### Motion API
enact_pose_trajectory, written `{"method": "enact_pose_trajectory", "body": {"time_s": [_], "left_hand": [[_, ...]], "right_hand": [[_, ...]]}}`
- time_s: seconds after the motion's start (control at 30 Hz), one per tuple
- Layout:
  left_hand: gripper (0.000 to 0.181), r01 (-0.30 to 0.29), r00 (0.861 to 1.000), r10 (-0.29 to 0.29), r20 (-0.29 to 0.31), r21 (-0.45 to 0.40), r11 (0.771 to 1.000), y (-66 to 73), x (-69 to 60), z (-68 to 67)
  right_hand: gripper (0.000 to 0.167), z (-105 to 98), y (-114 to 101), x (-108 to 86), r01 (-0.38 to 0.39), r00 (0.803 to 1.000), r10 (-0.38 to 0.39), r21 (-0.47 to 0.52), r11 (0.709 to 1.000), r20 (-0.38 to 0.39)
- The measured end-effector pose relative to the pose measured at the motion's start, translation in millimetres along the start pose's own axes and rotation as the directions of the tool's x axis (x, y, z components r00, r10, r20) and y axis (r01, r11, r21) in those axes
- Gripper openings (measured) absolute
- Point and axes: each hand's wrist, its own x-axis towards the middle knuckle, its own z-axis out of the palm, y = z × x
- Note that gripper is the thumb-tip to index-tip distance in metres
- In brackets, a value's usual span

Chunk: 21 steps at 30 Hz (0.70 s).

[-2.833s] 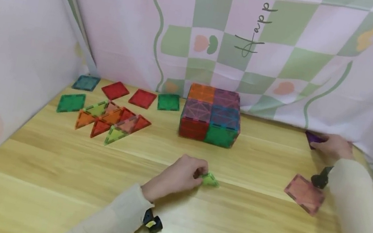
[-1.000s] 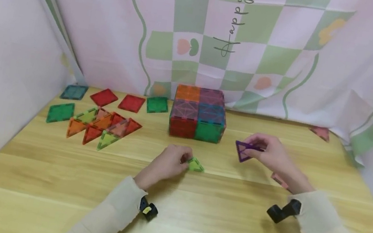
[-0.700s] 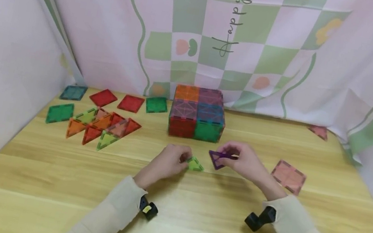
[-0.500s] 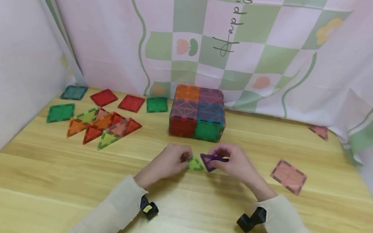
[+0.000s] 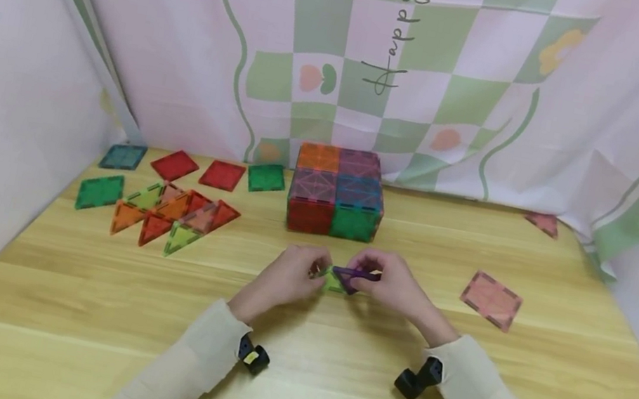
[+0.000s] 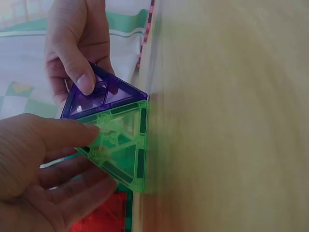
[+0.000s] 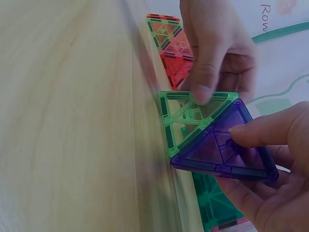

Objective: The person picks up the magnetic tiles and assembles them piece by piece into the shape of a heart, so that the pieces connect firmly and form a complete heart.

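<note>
My left hand (image 5: 289, 280) pinches a green triangular magnetic tile (image 6: 126, 153) between thumb and fingers, standing on edge on the table. In the grip of my right hand (image 5: 392, 289) is a purple triangular magnetic tile (image 7: 210, 151). In both wrist views the purple tile's long side lies along a side of the green one, and they appear to touch. From the head view the fingers cover much of both tiles. Just behind the hands stands a box-shaped block of magnetic tiles (image 5: 336, 192), with orange, purple and blue on top and red and green in front.
At the left lies a joined patch of triangular tiles (image 5: 172, 208) in orange, red, pink and lime. Several square tiles surround it, including a red square (image 5: 222, 175) and a green square (image 5: 100, 191). A pink square tile (image 5: 492, 300) and a pink triangle (image 5: 542, 224) lie at right.
My right hand has carried the purple triangle from the table's far right leftward to the green tile. My left hand has kept hold of the green triangle, and the head view has shifted.
</note>
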Motion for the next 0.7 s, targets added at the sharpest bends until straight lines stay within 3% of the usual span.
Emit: {"method": "enact_pose_trajectory", "body": {"time_s": [0.23, 0.43, 0.63, 0.7], "left_hand": [[0.006, -0.04, 0.999, 0.039, -0.02, -0.054, 0.998, 6.1, 2.5, 1.6], [0.006, -0.017, 1.0, 0.016, -0.022, -0.053, 0.998, 5.7, 4.3, 2.7], [0.009, 0.005, 1.0, -0.005, 0.0, -0.055, 0.998, 5.0, 3.8, 3.0], [0.011, 0.014, 1.0, -0.013, 0.01, -0.057, 0.998, 4.9, 3.2, 2.6]], "right_hand": [[0.012, 3, 0, 0.6, 0.015, 1.0, -0.015, 0.004, 1.0, 0.0], [0.014, -3, 1, 0.9, 0.022, 0.999, -0.021, -0.011, 1.0, 0.036], [0.031, -39, 14, -2.3, 0.022, 0.994, -0.019, -0.028, 0.999, 0.109], [0.034, -57, 21, -3.8, 0.019, 0.995, -0.016, -0.038, 0.999, 0.097]]}}
